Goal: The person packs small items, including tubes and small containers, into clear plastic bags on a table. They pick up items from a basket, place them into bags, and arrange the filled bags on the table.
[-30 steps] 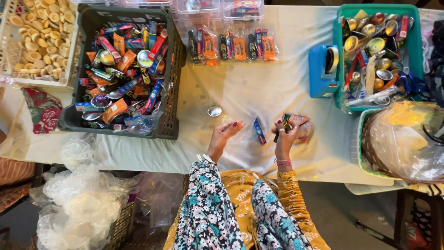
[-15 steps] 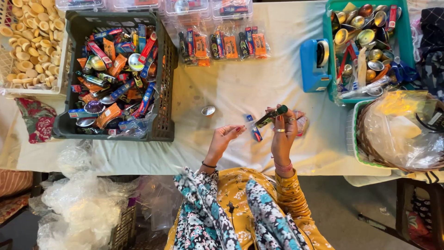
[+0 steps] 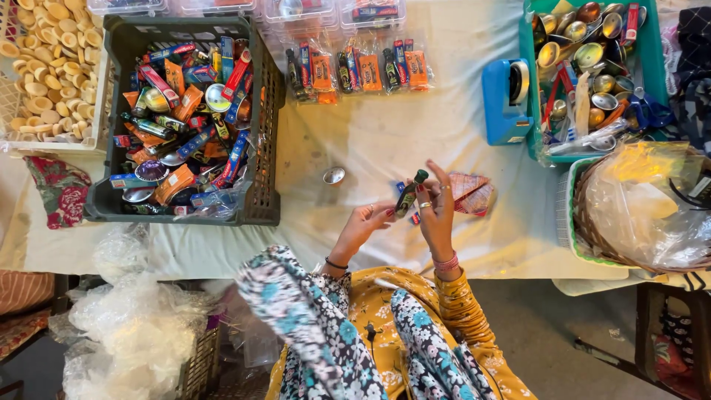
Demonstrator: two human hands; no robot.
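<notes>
A small dark bottle with a green cap (image 3: 409, 194) is held up above the near edge of the table (image 3: 415, 133), tilted, cap pointing away and to the right. It is pinched by the right hand (image 3: 438, 211), whose thumb and fingers are curled round its upper part, the forefinger stretched out straight. The left hand (image 3: 363, 226) is brought in just beside it, fingers half curled, its fingertips touching the bottle's lower end. Something small and blue (image 3: 401, 188) can be made out behind the bottle; what it is cannot be told. A crinkled pinkish wrapper (image 3: 470, 194) is seen on the cloth just right of the right hand.

One small silver dish (image 3: 334, 175) is left lying alone on the cloth, near the left hand and toward the table's middle. One dark crate (image 3: 263, 133), heaped with bottles, packets and metal dishes too many to count, is set at the left. Four clear packets of goods (image 3: 355, 70) are lined up along the far edge. One blue tape dispenser (image 3: 506, 100) is stood against one teal bin (image 3: 527, 111) at the far right corner. One white tray of small clay cups (image 3: 44, 67) is seen at the far left corner.
</notes>
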